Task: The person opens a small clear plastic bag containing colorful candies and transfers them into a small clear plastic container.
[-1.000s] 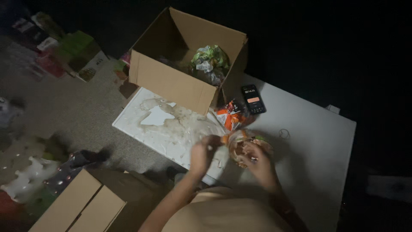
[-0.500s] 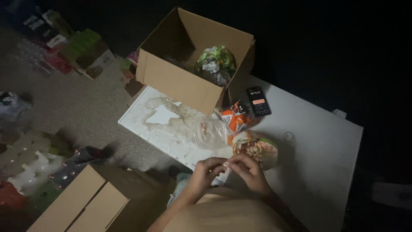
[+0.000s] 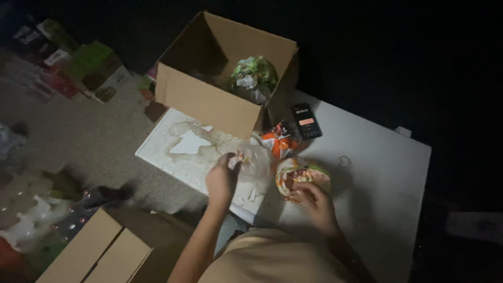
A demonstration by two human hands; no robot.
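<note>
My left hand (image 3: pixel 222 177) hovers over the white table (image 3: pixel 377 173), fingers pinched on a small pale scrap above a clear plastic bag (image 3: pixel 251 160) lying flat there. My right hand (image 3: pixel 313 203) rests at the near edge of a round bowl-like container of colourful bits (image 3: pixel 303 175), fingers touching its rim. An orange and white packet (image 3: pixel 277 144) lies just beyond the container.
An open cardboard box (image 3: pixel 209 102) with crumpled green and white trash inside stands on the table's far left. A black phone (image 3: pixel 306 120) lies beside it. Another cardboard box (image 3: pixel 94 251) sits on the carpet at lower left, with scattered packages at far left.
My hands, together near my body half a second ago, have parted. The left went out over the plastic bag with a small scrap; the right went to the container's rim.
</note>
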